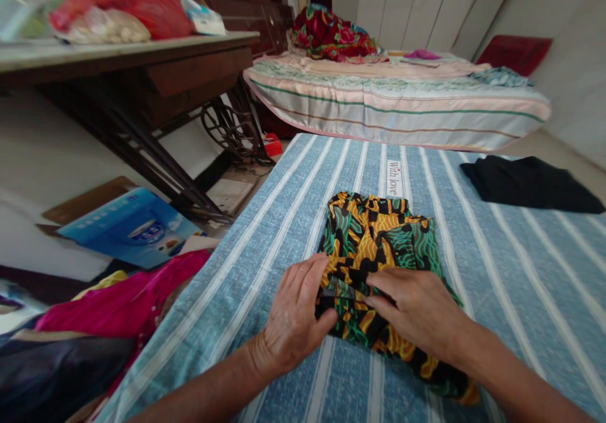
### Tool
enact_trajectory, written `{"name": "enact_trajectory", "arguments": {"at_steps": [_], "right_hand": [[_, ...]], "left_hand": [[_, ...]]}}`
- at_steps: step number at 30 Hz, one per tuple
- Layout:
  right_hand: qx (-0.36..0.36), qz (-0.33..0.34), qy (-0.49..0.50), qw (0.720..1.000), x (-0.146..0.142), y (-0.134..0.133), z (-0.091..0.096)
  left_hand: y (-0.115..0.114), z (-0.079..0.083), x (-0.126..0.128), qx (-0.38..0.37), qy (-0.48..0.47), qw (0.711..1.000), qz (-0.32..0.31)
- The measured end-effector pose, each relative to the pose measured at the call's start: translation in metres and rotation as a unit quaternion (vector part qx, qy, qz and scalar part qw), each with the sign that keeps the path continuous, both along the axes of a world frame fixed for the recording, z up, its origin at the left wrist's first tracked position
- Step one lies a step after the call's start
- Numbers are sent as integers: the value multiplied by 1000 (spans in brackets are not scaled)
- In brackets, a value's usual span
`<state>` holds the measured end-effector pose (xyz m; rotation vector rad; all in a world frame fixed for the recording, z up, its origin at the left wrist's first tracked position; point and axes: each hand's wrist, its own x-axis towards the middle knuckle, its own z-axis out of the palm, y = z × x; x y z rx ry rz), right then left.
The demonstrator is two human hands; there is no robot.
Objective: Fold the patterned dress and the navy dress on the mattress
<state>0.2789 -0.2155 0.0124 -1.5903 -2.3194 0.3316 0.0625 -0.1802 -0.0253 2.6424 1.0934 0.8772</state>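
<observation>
Left hand point(296, 315), thumb spread from half-bent fingers, lies at the left edge of the garment point(367, 237); right hand point(421, 312), thumb and fingers slightly parted, meets its fold, whether pinching cannot be told. Thin-looking and wrinkled, it should prove light, soft, perhaps slippery, best held at both fold ends. Beneath: striped sheet point(227, 341); far right: black cloth point(530, 184).

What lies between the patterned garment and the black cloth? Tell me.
The head view shows only striped blue sheet between garment and black cloth.
</observation>
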Motion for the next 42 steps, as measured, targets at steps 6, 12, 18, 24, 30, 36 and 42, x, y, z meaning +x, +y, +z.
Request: {"name": "enact_trajectory", "arguments": {"at_steps": [6,12,18,24,30,36,42], "right_hand": [[-67,5,17,998,2,5,7],[-48,18,3,999,4,5,5],[-53,13,-53,997,-2,3,10],[-40,-12,-2,999,0,1,5],[54,-85,185,978,1,-10,4],[78,-100,234,964,3,-21,4],[165,-45,119,978,5,-25,-9]], "left_hand": [[-2,2,-1,4,-13,1000,10],[-7,2,-9,14,-18,1000,16],[-12,0,-15,29,3,999,17],[-12,-1,-14,32,14,999,22],[-12,1,-13,34,-15,999,-2],[-14,7,-16,54,-44,997,-14],[-15,3,-20,117,-24,991,-53]]}}
